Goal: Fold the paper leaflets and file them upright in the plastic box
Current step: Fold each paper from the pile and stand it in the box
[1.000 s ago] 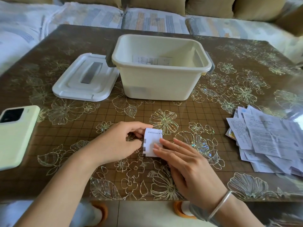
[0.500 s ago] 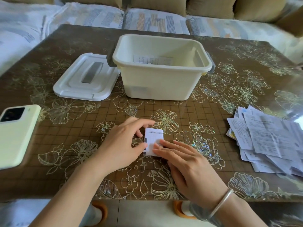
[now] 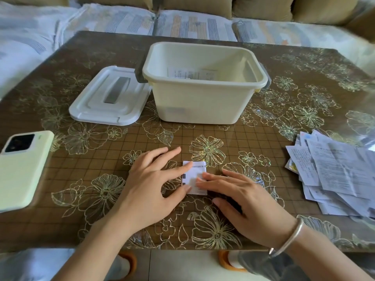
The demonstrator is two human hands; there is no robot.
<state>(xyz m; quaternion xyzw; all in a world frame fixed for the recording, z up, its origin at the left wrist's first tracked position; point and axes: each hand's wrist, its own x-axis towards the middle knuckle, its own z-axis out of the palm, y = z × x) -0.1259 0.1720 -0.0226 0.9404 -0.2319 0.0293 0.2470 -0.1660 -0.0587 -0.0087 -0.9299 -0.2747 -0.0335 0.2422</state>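
A brown surface (image 3: 87, 185) with a gold flower-and-grid pattern and a glossy top carries everything. At the far middle stands an open cream plastic box (image 3: 199, 102). Its white lid (image 3: 109, 98) lies flat just beside it on the left. A pale green phone (image 3: 22, 169) lies camera side up at the left edge. A loose pile of unfolded leaflets (image 3: 336, 173) is spread at the right edge. One small folded leaflet (image 3: 192, 178) lies flat near the front middle

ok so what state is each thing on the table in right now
plastic box: open, upright, filed leaflets inside
lid: off, flat beside the box
folded leaflet: lying flat, pressed down
left hand: presses the leaflet
right hand: rests flat on the leaflet
leaflet pile: unfolded, loose
phone: face down
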